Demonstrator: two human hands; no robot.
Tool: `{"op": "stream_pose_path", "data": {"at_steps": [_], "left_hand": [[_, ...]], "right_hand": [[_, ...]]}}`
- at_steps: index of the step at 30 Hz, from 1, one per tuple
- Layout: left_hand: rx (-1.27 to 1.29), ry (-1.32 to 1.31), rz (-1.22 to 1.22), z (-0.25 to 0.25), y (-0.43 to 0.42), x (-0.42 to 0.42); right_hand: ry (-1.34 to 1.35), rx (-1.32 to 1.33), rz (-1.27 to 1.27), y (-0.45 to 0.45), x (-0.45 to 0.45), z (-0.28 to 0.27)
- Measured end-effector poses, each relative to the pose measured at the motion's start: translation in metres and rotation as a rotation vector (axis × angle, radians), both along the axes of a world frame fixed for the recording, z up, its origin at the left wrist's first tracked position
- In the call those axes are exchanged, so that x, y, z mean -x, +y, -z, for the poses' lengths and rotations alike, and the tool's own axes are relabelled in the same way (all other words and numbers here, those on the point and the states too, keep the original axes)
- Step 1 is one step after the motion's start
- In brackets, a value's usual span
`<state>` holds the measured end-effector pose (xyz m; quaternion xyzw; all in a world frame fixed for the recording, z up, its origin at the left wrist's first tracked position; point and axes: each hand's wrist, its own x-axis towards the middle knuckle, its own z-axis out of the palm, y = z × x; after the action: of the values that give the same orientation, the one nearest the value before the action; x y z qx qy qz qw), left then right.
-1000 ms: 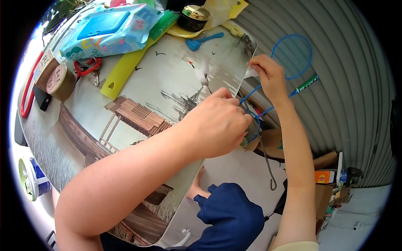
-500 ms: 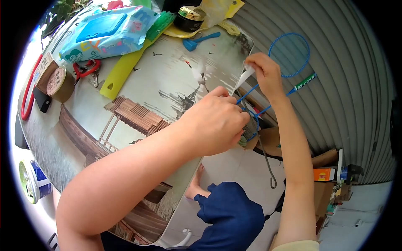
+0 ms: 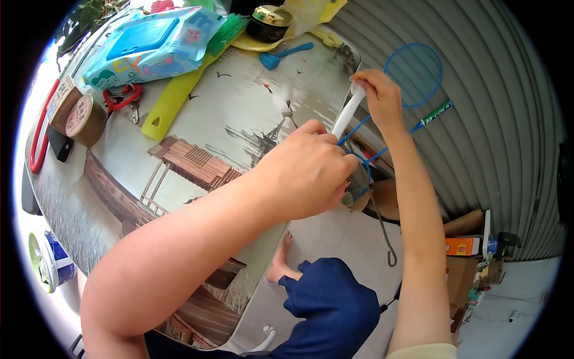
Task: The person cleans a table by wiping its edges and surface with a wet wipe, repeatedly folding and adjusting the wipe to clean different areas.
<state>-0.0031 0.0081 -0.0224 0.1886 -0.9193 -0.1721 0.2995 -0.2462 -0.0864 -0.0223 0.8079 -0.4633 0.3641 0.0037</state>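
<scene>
1. Diagonally, the white strip (image 3: 348, 112) runs between the right hand (image 3: 384, 102) and left hand (image 3: 315, 170).
2. The right pinches its upper end.
3. The left curls at the lower; its grip is hidden.

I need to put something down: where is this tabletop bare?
Bare tabletop lies between the brush, blue scoop and left hand, and between the round tin and left forearm. It is crowded around the wipes pack and black jar.
</scene>
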Motion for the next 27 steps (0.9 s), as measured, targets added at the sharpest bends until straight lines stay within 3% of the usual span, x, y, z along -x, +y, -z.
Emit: {"op": "stream_pose_path", "data": {"at_steps": [4, 7, 10, 17, 23, 25, 26, 27], "left_hand": [[0.009, 0.0, 0.001, 0.002, 0.0, 0.0], [0.005, 0.014, -0.001, 0.002, 0.0, 0.0], [0.006, -0.006, -0.001, 0.0, -0.001, 0.0], [0.017, 0.015, 0.006, 0.002, 0.0, 0.0], [0.002, 0.062, 0.001, 0.0, -0.001, 0.0], [-0.01, 0.108, 0.002, -0.001, -0.002, 0.0], [-0.077, 0.193, -0.028, -0.002, -0.003, 0.0], [-0.143, 0.277, -0.061, -0.003, -0.006, 0.0]], "right_hand": [[-0.014, 0.037, 0.102, 0.005, -0.006, 0.003], [-0.019, -0.029, 0.037, 0.026, -0.016, 0.0], [0.016, -0.011, -0.036, 0.023, -0.012, -0.004], [-0.031, 0.066, 0.081, -0.011, 0.002, 0.007], [-0.047, -0.089, 0.038, 0.03, -0.015, 0.0], [-0.378, -0.433, 0.004, 0.043, -0.016, 0.001], [-0.378, -0.432, 0.009, 0.053, -0.019, 0.003], [-0.673, -0.439, -0.002, 0.062, -0.024, 0.006]]}}
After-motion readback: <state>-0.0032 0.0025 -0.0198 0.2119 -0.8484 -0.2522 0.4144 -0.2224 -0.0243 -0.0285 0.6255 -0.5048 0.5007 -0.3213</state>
